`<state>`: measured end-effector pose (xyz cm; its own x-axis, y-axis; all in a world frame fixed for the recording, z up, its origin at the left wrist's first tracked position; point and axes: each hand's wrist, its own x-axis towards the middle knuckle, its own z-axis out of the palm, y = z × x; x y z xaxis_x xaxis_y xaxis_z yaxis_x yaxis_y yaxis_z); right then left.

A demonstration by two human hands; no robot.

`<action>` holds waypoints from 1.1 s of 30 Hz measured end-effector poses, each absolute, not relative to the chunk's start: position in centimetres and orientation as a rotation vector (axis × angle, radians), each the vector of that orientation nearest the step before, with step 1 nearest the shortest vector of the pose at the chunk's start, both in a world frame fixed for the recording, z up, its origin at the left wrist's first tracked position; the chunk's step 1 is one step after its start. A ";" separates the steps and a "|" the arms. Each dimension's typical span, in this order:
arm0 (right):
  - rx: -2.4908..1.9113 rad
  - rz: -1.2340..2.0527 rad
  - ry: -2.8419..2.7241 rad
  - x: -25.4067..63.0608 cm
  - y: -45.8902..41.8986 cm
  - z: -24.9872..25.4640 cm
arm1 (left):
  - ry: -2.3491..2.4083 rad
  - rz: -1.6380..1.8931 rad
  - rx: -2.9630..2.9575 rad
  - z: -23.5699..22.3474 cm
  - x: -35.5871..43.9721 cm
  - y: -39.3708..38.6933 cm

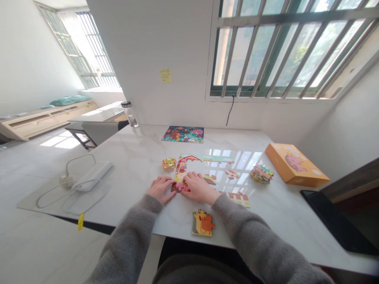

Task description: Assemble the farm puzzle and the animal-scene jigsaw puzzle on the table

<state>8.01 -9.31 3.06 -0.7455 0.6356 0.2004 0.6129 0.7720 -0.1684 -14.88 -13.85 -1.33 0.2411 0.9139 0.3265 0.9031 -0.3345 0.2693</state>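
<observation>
- The left grip [160,188] lies flat and open on the bench [139,157], with its fingers spread; it clamps nothing;
- The right grip [199,188] lies low, with its fingers over the pink puzzle pieces [182,186]; it is hard to tell if it is clamped on them or only resting there;
- The pink puzzle pieces sit between the two grips; a brown puzzle piece [175,188] sits just by the left fingertips;
- Flat, gentle fingers seem a good way to work here; soft pushes from both sides can keep small pieces from sliding;
- Just ahead of the grips, a red barn piece [186,159] and a long teal piece [217,158] make a corner;
- Ahead of the left grip is a small stack of pieces [169,164]; well to the right of the right grip is a bigger pile of pieces [262,173];
- Close behind the grips, near the bench edge, lies an orange animal piece [203,223];
- Far ahead is a bright picture sheet [182,134]; far to the right is an orange box [296,165] with a pig on it;
- Far to the left stands a clear water bottle [130,114].
</observation>
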 end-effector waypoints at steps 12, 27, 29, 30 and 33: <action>-0.916 0.030 -2.758 8.1 -10.3 3.7 | 1.786 0.644 2.495 -1.5 -15.0 -13.6; -0.891 0.231 -2.742 12.2 -9.5 4.1 | 1.797 0.645 2.482 -1.7 -15.0 -13.5; -0.918 0.267 -2.732 12.8 -9.5 3.9 | 1.800 0.645 2.471 -1.6 -15.0 -13.5; -0.918 0.283 -2.726 13.0 -9.5 3.8 | 1.803 0.645 2.467 -1.6 -15.0 -13.5; -0.878 0.303 -2.709 13.0 -9.6 3.5 | 1.804 0.633 2.463 -1.4 -14.9 -13.6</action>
